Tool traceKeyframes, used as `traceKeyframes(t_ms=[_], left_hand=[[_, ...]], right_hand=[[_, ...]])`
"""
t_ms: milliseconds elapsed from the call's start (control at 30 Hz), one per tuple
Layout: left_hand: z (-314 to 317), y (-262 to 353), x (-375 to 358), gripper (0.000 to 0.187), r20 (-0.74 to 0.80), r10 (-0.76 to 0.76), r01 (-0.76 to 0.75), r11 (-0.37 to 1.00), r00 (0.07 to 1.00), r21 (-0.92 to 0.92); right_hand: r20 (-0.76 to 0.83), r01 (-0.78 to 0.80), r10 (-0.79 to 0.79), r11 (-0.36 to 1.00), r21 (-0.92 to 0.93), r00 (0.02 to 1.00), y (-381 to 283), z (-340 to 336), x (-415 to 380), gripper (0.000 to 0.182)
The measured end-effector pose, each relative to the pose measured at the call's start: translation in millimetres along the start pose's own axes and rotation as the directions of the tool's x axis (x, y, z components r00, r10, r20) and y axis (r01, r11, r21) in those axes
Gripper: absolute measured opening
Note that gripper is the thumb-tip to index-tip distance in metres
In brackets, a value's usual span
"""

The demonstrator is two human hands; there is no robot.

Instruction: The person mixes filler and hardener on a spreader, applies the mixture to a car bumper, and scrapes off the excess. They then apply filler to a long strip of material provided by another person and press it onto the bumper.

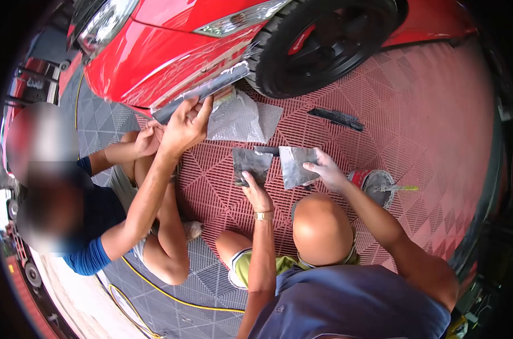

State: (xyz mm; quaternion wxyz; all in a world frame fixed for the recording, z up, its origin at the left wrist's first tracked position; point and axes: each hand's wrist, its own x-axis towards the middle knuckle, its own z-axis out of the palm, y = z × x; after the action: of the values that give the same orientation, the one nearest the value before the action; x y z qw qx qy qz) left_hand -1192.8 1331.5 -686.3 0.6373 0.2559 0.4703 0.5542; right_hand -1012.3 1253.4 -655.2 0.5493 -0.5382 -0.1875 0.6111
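Inspected from where I stand: at centre frame, the person's left hand [258, 195] grasps a dark plate [252, 163], thumb laid on its face; the plate lies directly above that hand in the frame. Just right of centre, the right hand [328, 174] grasps a paler plate [296, 169] by its right side, thumb over the face, so this plate lies left of its hand. The plates are side by side, a narrow gap between. Each is gripped near an edge, apparently to leave most of its face free. A can [357, 178] with grey contents stands beside the right forearm, right of centre, presumably for easy reach. At upper left, a co-worker's hand [188, 125] is at a dark strip [218, 83] along the car's [171, 34] lower edge, seemingly steadying it. Bubble wrap [242, 120] lies by the strip; contact cannot be confirmed.
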Motion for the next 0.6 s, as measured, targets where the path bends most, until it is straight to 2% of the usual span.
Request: traceKeyframes(t_ms=[33, 200, 300, 333, 533, 600], left_hand=[[1, 2, -5, 0.060, 0.022, -0.076, 0.076, 0.997, 0.997, 0.016], [13, -2, -17, 0.059, 0.046, -0.105, 0.108, 0.991, 0.993, -0.080], [15, -3, -22, 0.055, 0.082, -0.149, 0.157, 0.983, 0.985, -0.098], [16, -4, -23, 0.055, 0.089, -0.149, 0.156, 0.984, 0.985, -0.090], [4, 1, -24, 0.055, 0.281, -0.166, 0.127, 0.980, 0.945, 0.151], [0, 4, -24, 0.056, 0.314, -0.177, 0.093, 0.960, 0.933, 0.263]], right_hand=[[0.022, -0.030, 0.029, 0.998, 0.046, 0.999, 2, 6, 1, 0.031], [0.001, -0.098, 0.098, 0.989, 0.108, 0.995, 7, 23, 0, 0.037], [-0.009, -0.059, 0.063, 0.976, 0.208, 0.998, 13, 25, -1, 0.041], [0.004, -0.048, 0.048, 0.982, 0.182, 0.999, 16, 24, 0, 0.042], [-0.041, -0.132, 0.142, 0.973, 0.188, 0.989, 14, 26, 0, 0.041], [0.012, -0.128, 0.128, 0.967, 0.219, 0.992, 20, 26, 6, 0.041]])
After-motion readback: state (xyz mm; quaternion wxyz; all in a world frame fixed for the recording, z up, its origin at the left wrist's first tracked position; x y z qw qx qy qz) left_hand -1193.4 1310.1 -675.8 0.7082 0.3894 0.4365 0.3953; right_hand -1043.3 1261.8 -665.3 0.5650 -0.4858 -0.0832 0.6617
